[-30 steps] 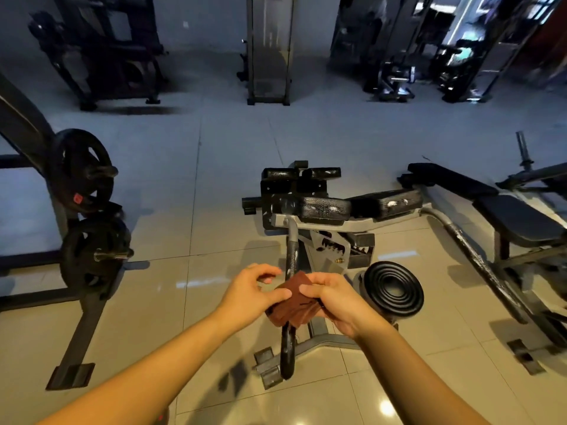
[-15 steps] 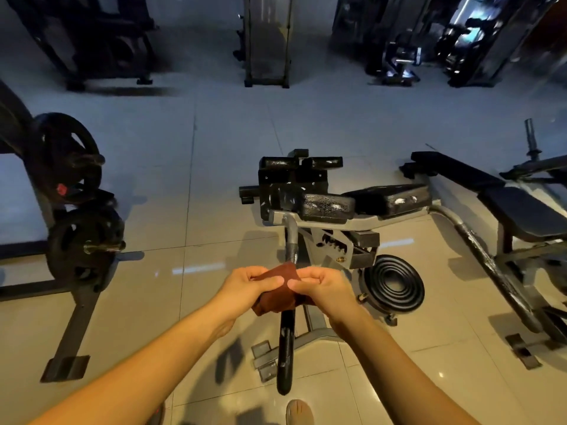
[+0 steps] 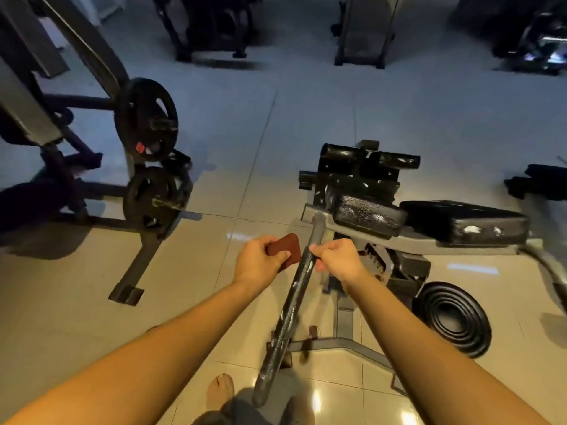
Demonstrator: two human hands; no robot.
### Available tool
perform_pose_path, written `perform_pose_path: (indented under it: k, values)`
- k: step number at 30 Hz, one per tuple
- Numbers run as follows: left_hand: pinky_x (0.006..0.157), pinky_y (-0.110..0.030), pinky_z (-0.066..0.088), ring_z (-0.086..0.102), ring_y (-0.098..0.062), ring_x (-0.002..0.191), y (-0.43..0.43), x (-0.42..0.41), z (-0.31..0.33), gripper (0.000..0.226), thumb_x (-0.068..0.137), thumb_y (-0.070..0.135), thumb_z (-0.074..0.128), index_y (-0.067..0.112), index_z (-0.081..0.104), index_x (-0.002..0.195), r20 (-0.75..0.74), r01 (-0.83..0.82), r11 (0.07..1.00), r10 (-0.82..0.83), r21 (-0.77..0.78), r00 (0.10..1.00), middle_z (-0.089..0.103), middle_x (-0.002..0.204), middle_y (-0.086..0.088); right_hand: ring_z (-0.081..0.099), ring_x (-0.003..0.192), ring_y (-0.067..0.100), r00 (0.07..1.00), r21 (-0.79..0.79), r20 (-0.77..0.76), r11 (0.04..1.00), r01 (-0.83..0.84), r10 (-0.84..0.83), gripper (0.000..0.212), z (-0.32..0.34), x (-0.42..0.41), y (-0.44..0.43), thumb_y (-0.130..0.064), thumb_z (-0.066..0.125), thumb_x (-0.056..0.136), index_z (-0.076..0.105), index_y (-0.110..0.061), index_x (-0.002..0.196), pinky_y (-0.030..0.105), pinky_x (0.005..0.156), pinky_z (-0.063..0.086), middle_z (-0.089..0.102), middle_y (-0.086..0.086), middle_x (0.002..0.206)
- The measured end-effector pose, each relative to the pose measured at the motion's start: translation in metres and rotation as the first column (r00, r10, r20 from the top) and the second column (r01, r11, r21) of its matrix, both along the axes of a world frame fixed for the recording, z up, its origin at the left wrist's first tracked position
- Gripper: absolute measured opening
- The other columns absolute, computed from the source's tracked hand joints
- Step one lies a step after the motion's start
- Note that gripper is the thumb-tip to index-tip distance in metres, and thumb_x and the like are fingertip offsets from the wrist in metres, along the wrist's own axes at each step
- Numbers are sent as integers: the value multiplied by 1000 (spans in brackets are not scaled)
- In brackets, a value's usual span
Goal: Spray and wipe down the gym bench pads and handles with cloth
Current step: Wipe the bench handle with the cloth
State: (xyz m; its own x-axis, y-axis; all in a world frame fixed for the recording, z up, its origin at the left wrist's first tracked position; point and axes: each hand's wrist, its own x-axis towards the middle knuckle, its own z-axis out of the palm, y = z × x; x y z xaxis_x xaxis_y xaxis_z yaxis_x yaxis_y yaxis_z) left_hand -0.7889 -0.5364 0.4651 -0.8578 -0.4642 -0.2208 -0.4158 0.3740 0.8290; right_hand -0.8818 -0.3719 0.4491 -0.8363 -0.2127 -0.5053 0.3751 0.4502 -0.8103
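Left grip (image 3: pixel 260 263): closed on a folded brown cloth (image 3: pixel 283 250), thumb on top, fingers beneath. Wrist straight, forearm reaching forward from the lower left. Cloth held in the air just left of the handle (image 3: pixel 291 302); contact between cloth edge and handle not discernible.

Right grip (image 3: pixel 337 259): curled round the upper part of the handle, knuckles up, thumb tucked against the near side. Forearm extended from the lower right, converging slightly toward the left one.

Handle: dark, scuffed bar slanting from the grey frame (image 3: pixel 408 240) down toward the viewer, free end near the bottom edge, beside a bare foot (image 3: pixel 221 391).

Beyond the right grip, two black pads on the frame: a small pad (image 3: pixel 368 214) speckled with pale flecks, and a longer pad (image 3: pixel 463 223) to its right. Behind these, a pair of roller pads (image 3: pixel 368 154).

On the tiled floor (image 3: pixel 245 148), lower right, a black ribbed disc (image 3: pixel 454 320). Well apart to the left, a rack (image 3: pixel 135 265) carrying two weight plates: upper plate (image 3: pixel 147 118), lower plate (image 3: pixel 150 196).
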Motion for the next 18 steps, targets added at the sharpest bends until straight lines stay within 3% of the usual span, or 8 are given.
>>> perform_pose_path:
  k: [2,5,7,11,18]
  values:
    - [74,-34,60,71,-13,83,16,4,-5,25,83,24,83,20,75,106,-17,19,996,-18,87,1000,75,91,6,65,58,15,1000,-19,17,1000,19,-19,37,-3,-3,0,-24,77,91,71,12,96,34,70,60,70,13,72]
    - [57,-24,51,66,-15,67,29,12,-4,19,86,24,81,10,77,99,-31,-88,927,107,365,994,72,81,-5,60,51,9,996,-31,93,999,13,-10,35,6,-5,2,-23,79,89,70,8,105,21,50,42,69,9,71]
    - [53,-28,45,58,-23,60,25,13,-2,17,92,21,75,5,78,90,-19,-114,856,143,504,990,68,74,-16,62,52,7,990,-13,139,1000,2,0,37,12,-8,3,-25,81,88,70,2,110,23,54,40,71,7,73]
    - [48,-25,47,67,-20,62,14,3,-5,11,82,9,84,6,78,91,60,-176,796,173,579,983,74,82,-13,63,54,8,975,44,220,998,-51,40,37,18,-17,4,-31,82,86,69,-7,112,28,64,41,71,5,72]
    - [52,-31,49,67,-28,74,3,2,-13,16,88,12,77,17,68,100,164,-92,722,-30,686,986,72,97,-20,61,52,5,970,-11,228,996,-83,84,38,7,-12,11,-29,83,84,73,-3,111,30,65,42,75,6,79]
